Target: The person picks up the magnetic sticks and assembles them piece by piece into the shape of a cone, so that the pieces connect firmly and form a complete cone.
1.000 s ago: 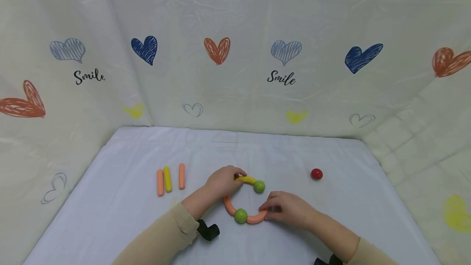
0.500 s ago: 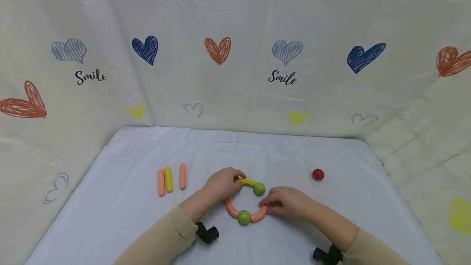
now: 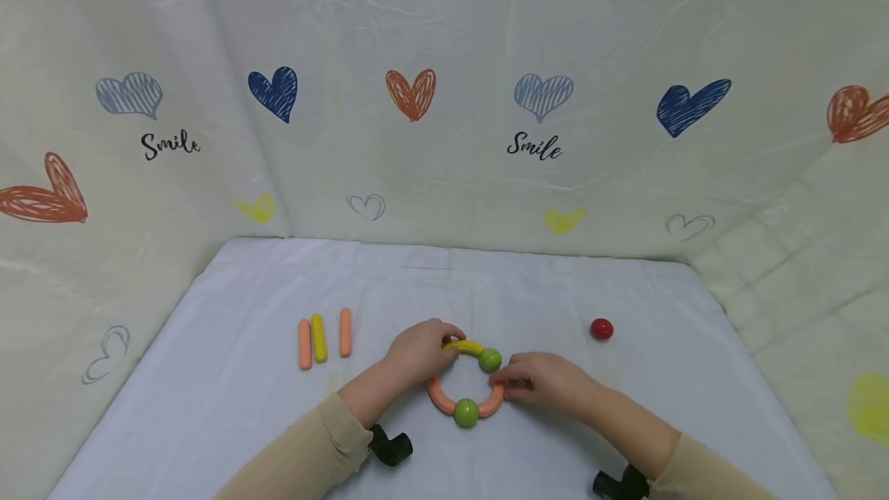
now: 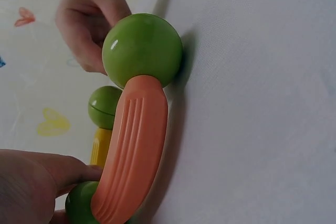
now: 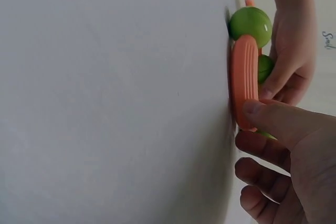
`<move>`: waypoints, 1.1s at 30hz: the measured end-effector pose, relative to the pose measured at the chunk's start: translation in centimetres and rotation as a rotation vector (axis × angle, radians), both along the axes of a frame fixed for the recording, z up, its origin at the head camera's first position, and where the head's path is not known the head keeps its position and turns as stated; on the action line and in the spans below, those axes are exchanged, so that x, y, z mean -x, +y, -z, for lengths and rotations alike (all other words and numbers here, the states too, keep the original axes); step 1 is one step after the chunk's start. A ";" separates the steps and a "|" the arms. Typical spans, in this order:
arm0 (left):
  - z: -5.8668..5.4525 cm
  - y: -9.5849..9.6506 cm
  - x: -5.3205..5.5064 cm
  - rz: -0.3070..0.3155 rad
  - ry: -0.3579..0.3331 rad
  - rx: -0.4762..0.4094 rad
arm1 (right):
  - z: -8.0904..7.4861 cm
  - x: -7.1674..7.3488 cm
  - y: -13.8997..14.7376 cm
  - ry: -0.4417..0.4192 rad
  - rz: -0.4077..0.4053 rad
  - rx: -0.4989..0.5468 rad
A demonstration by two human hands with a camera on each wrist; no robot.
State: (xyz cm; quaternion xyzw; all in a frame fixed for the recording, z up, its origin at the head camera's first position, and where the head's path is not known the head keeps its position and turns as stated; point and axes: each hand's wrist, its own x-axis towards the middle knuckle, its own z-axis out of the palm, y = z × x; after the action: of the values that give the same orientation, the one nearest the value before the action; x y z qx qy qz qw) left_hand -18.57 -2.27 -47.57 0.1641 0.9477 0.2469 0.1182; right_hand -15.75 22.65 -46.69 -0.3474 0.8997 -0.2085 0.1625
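Note:
A ring of curved sticks and green balls lies on the white cloth in the head view. My left hand (image 3: pixel 420 349) holds its left side, thumb and fingers round a green ball (image 4: pixel 79 205) that is hidden from the head camera. From there a yellow curved stick (image 3: pixel 467 346) runs to another green ball (image 3: pixel 489 360), and an orange curved stick (image 4: pixel 136 145) runs to the front green ball (image 3: pixel 466 413). My right hand (image 3: pixel 552 383) pinches the far end of a second orange curved stick (image 5: pixel 245 77), which joins that front ball. Whether this end touches the right-hand ball is hidden.
Two straight orange sticks (image 3: pixel 305 344) (image 3: pixel 346 332) and a straight yellow stick (image 3: pixel 319 338) lie at the left of the table. A red ball (image 3: pixel 601 329) lies at the right. A printed cloth wall (image 3: pixel 444 176) stands behind the table.
My right hand has moved slightly away from me, swinging the second orange stick toward the upper right ball. The front green ball has shifted right, and the ring's gap has narrowed.

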 end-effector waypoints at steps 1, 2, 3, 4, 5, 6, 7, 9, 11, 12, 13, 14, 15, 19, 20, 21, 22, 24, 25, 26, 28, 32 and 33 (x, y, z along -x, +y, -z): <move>0.0 0.0 0.0 -0.002 0.000 0.003 | 0.0 -0.2 0.0 -0.005 0.004 0.003; 0.0 0.0 0.0 -0.004 0.000 0.004 | 0.1 -0.3 0.0 -0.008 0.005 0.012; 0.0 0.0 0.0 -0.005 0.000 0.006 | 0.1 -0.5 -0.1 -0.010 0.006 0.021; 0.0 0.0 0.0 -0.007 0.000 0.006 | 0.1 -0.7 -0.1 -0.007 0.005 0.031; 0.0 0.0 0.0 -0.008 0.000 0.007 | 0.2 -0.9 -0.1 -0.002 0.001 0.043; 0.0 0.0 0.0 -0.010 0.001 0.008 | 0.2 -1.0 -0.1 -0.001 0.002 0.056; 0.0 0.0 0.0 -0.010 0.001 0.010 | 0.2 -1.2 -0.2 -0.001 0.004 0.068; 0.0 0.0 0.0 -0.011 0.001 0.011 | 0.3 -1.4 -0.3 -0.002 0.012 0.085; 0.0 0.0 -0.1 -0.012 0.002 0.010 | 0.3 -1.6 -0.3 0.002 0.018 0.094; 0.0 0.0 -0.1 -0.013 0.003 0.009 | 0.3 -1.6 -0.3 0.002 0.023 0.095; 0.0 0.0 -0.1 -0.012 0.004 0.009 | 0.4 -1.6 -0.4 0.007 0.025 0.094; 0.0 0.0 -0.1 -0.011 0.006 0.010 | 0.4 -1.6 -0.4 0.013 0.028 0.091; 0.0 0.0 -0.1 -0.011 0.007 0.009 | 0.5 -1.7 -0.4 0.017 0.031 0.087; -0.1 0.1 -0.3 -0.011 0.005 0.009 | 0.5 -1.7 -0.4 0.026 0.043 0.078; -0.2 0.1 -0.3 -0.012 0.004 0.008 | 0.5 -1.6 -0.4 0.028 0.046 0.077; -0.2 0.1 -0.4 -0.013 0.002 0.007 | 0.5 -1.6 -0.4 0.029 0.047 0.078; -0.2 0.1 -0.4 -0.013 0.000 0.007 | 0.5 -1.6 -0.4 0.029 0.049 0.081; -0.2 0.1 -0.5 -0.011 0.001 0.011 | 0.5 -1.6 -0.4 0.029 0.055 0.084; -0.2 0.1 -0.5 -0.010 0.002 0.011 | 0.4 -1.6 -0.4 0.030 0.056 0.089; -0.2 0.2 -0.5 -0.010 0.003 0.012 | 0.5 -1.6 -0.4 0.029 0.059 0.090; -0.3 0.2 -0.5 -0.009 0.004 0.013 | 0.5 -1.6 -0.3 0.024 0.070 0.095; -0.3 0.1 -0.7 -0.015 0.002 0.002 | 0.5 -1.7 -0.2 -0.013 0.127 0.104; -0.3 0.1 -0.7 -0.017 0.001 -0.002 | 0.4 -1.8 -0.2 -0.031 0.155 0.105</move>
State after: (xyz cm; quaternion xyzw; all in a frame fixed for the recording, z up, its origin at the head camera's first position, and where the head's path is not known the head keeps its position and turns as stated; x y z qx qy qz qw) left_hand -17.89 -2.17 -47.25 0.1564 0.9488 0.2487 0.1157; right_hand -13.98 22.45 -47.13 -0.2816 0.9091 -0.2724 0.1415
